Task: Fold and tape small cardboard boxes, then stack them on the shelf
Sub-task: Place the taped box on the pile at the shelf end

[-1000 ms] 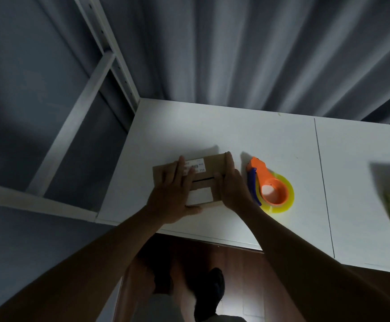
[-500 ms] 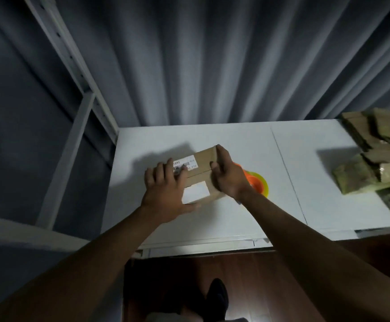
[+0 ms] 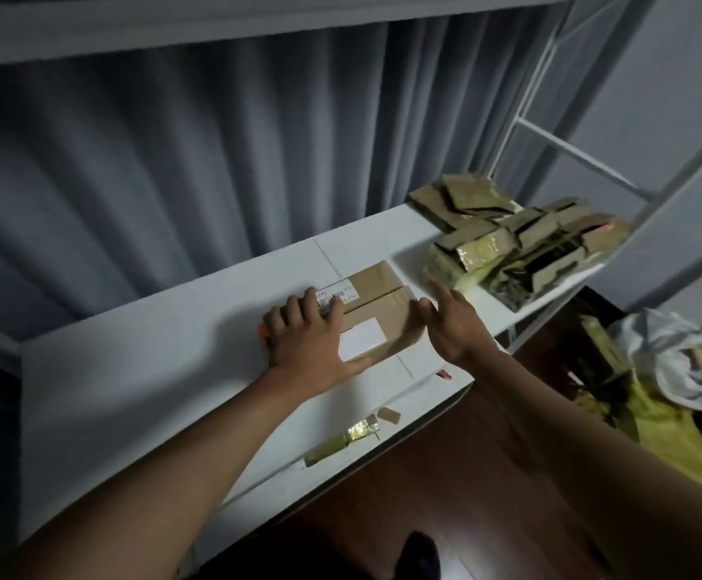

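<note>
A small brown cardboard box (image 3: 382, 303) with white labels lies on the white shelf board (image 3: 140, 370). My left hand (image 3: 311, 337) rests on the box's left end, fingers spread over the barcode label and thumb along the near edge. My right hand (image 3: 451, 322) is open at the box's right end, fingers straight; whether it touches the box is unclear. Just an orange sliver of the tape dispenser (image 3: 262, 331) shows behind my left hand.
A heap of flattened cardboard boxes wrapped in yellowish tape (image 3: 508, 240) fills the shelf's right end. Tape scraps (image 3: 357, 431) lie near the front edge. On the floor at right sit a bag (image 3: 684, 362) and yellow material (image 3: 667, 433). Shelf uprights (image 3: 525, 98) stand at right.
The view has swung right, so the heap of flat boxes now shows. My right hand has let go of the box's right end and opened. The box now hides the tape dispenser.
</note>
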